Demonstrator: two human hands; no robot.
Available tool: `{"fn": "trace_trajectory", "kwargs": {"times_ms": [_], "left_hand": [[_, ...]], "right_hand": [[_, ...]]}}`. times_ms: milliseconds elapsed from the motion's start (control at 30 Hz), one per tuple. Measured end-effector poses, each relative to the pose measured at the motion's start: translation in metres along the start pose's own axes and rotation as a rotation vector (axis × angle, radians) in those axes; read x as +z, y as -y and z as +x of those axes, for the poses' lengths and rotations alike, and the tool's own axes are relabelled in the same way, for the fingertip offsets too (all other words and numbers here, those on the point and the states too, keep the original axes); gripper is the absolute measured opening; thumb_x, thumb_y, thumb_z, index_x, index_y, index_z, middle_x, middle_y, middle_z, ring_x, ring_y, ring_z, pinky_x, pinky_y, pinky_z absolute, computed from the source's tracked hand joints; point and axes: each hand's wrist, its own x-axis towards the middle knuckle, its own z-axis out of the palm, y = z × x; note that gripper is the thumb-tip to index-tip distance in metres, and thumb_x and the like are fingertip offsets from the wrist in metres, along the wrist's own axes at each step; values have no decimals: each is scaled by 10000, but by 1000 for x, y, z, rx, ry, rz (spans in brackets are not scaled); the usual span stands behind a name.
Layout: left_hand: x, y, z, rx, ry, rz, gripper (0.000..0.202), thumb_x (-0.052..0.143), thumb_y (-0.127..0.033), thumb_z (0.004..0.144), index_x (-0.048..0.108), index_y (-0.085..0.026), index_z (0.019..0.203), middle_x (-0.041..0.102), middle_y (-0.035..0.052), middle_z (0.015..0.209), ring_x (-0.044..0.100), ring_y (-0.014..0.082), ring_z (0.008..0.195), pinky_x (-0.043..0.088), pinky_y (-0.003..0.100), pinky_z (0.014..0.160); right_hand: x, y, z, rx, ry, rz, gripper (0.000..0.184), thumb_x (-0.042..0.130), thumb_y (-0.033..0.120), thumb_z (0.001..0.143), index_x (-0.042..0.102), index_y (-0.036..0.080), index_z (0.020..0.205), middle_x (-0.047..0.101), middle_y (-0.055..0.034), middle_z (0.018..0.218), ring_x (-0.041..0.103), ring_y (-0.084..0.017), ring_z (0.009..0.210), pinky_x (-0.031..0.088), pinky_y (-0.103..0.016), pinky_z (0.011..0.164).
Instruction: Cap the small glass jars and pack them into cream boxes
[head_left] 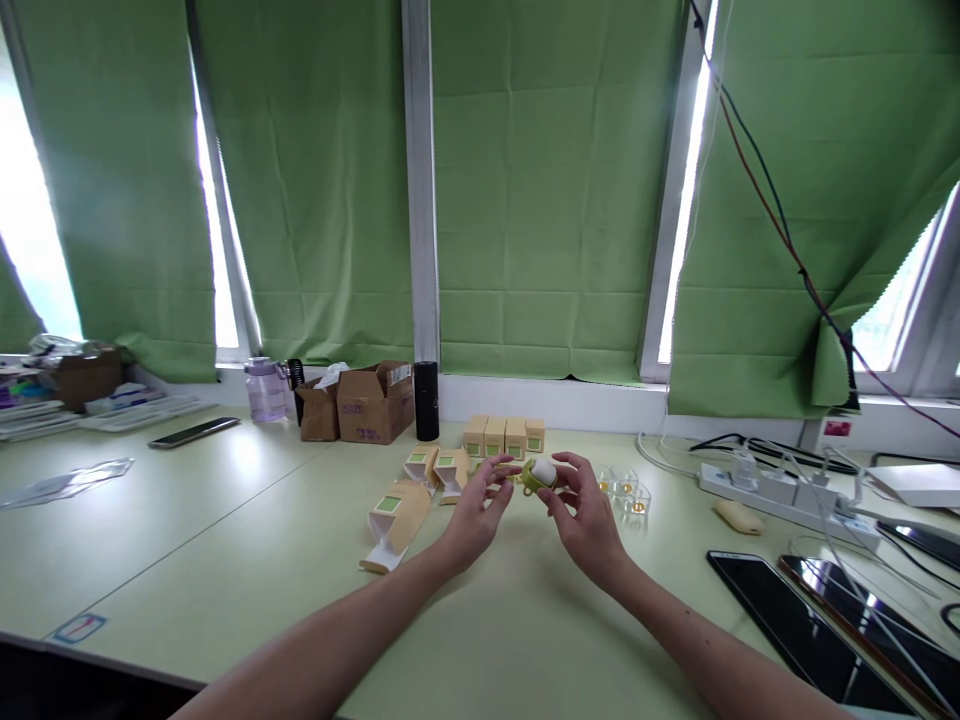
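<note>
My right hand (589, 515) grips a small white rounded case (543, 472) seated in an olive-green cover (529, 478) with a loop at its lower side; it looks like an earphone case. Just left of it, my left hand (478, 508) has its fingers curled, and a small green piece shows by the fingertips, too small to name. To the right of my right hand stand several clear little cubes (638, 500) with gold-coloured centres. Left of my left hand lie opened kraft-paper boxes (397, 515) with green labels. Several closed kraft boxes (495, 437) stand in a row behind my hands.
At the back are cardboard cartons (375, 403), a black cylinder (427, 400) and a purple bottle (265, 388). On the right lie a power strip (787, 497) with cables, a beige mouse-like object (739, 517) and dark tablets (795, 620). A phone (193, 433) lies left.
</note>
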Motion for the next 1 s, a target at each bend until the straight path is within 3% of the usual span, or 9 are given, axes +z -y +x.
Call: {"fn": "trace_trajectory", "kwargs": {"times_ms": [167, 400, 633, 1000], "left_hand": [[-1, 2, -4, 221, -28, 295, 453, 546, -177, 972, 476, -270, 1410, 588, 114, 1386, 550, 260, 1279, 505, 450, 1020], [-3, -7, -7, 439, 35, 582, 571, 516, -57, 938, 448, -279, 1460, 507, 124, 1474, 405, 308, 1362, 397, 570, 1137], [-2, -7, -8, 510, 57, 775, 616, 521, -20, 927, 505, -327, 1462, 422, 108, 1540, 352, 329, 1397, 397, 572, 1130], [-3, -4, -5, 523, 22, 791, 537, 590, -117, 951, 507, -275, 1457, 531, 138, 1397, 455, 315, 1318, 476, 527, 1079]], "right_hand": [[1, -3, 3, 161, 18, 192, 429, 657, 539, 932, 503, 249, 1209, 741, -62, 970, 665, -178, 719, 570, -312, 605], [1, -1, 6, 269, 6, 380, 468, 731, 582, 861, 553, 232, 1116, 710, -26, 799, 642, -190, 725, 548, -307, 560], [3, 3, 7, 421, 21, 505, 551, 801, 631, 767, 606, 194, 1038, 719, -42, 777, 645, -181, 652, 532, -310, 529], [3, 0, 4, 486, 128, 689, 465, 797, 609, 792, 666, 176, 899, 659, -16, 715, 624, -151, 603, 504, -285, 544]]}}
